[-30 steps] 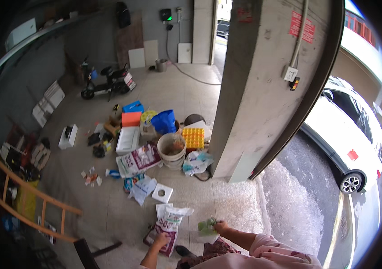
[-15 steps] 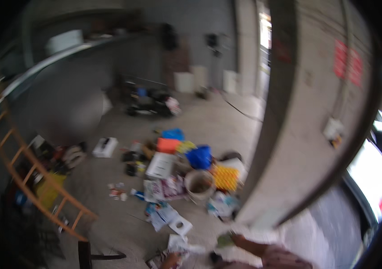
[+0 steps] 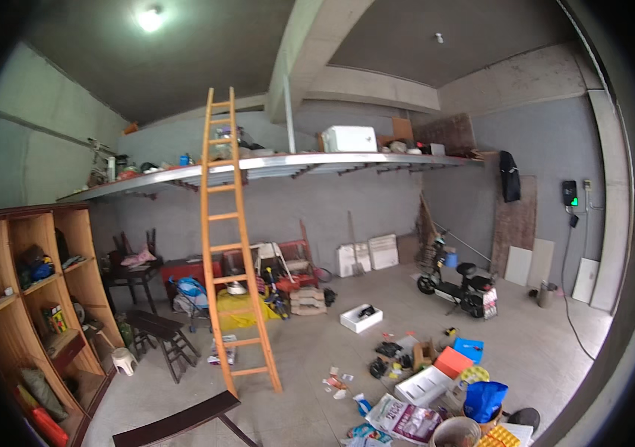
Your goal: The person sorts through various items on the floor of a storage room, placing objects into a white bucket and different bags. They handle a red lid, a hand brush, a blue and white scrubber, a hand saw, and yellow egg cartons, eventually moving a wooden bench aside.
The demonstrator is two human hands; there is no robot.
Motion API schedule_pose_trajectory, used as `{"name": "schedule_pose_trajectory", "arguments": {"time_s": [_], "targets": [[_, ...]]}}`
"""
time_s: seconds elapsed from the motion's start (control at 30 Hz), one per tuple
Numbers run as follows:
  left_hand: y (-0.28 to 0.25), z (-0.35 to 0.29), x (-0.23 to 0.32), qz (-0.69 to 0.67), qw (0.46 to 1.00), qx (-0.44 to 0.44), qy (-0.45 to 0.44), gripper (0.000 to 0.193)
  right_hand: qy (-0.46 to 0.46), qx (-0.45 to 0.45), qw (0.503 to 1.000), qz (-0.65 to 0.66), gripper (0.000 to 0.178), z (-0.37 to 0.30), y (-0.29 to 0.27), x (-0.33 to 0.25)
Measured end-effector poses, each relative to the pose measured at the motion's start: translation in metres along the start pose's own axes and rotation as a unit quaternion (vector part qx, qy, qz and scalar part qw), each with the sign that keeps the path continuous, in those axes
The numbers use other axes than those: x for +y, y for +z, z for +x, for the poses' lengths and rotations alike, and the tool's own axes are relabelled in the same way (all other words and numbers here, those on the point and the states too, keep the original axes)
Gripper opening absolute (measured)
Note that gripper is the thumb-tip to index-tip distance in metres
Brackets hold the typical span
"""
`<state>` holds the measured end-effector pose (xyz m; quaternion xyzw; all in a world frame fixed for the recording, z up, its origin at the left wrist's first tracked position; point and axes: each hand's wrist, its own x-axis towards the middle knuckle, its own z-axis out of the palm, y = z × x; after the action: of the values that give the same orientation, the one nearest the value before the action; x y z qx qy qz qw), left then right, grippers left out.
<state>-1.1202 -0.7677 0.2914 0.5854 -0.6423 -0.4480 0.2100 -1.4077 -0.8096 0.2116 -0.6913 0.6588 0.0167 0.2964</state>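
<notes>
Neither my left hand nor my right hand is in this view. At the lower right lies a spread of loose goods on the floor: a white printed bag [image 3: 407, 419], a white open box [image 3: 423, 385], an orange box [image 3: 454, 362], a blue plastic bag [image 3: 485, 400], a flat blue packet [image 3: 469, 350] and a yellow tray [image 3: 499, 436]. A bucket [image 3: 455, 432] is cut off by the lower edge. Black bundles [image 3: 379, 367] lie just left of the orange box.
A wooden ladder [image 3: 229, 280] leans on a loft shelf [image 3: 273, 165]. Wooden cabinets [image 3: 57, 287] line the left. A dark bench [image 3: 176, 421] stands at the front, a small white stool [image 3: 124, 361] behind it. An electric scooter [image 3: 455, 287] is parked at the back right, a white tray [image 3: 361, 319] before it.
My view has swung up and left, from the floor to the whole room. My hands, seen low beside papers and a greenish thing, have left the picture.
</notes>
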Motion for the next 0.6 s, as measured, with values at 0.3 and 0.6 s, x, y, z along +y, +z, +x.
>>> {"name": "schedule_pose_trajectory", "arguments": {"time_s": [0.3, 0.6], "targets": [[-0.045, -0.024, -0.018, -0.029, 0.997, 0.060, -0.044, 0.034, -0.075, -0.033, 0.995, -0.064, 0.045, 0.044, 0.025, -0.071], [-0.032, -0.030, -0.053, -0.018, 0.997, 0.000, -0.070, 0.036, -0.072, -0.070, 0.992, -0.072, 0.051, 0.021, 0.119, -0.049]]}}
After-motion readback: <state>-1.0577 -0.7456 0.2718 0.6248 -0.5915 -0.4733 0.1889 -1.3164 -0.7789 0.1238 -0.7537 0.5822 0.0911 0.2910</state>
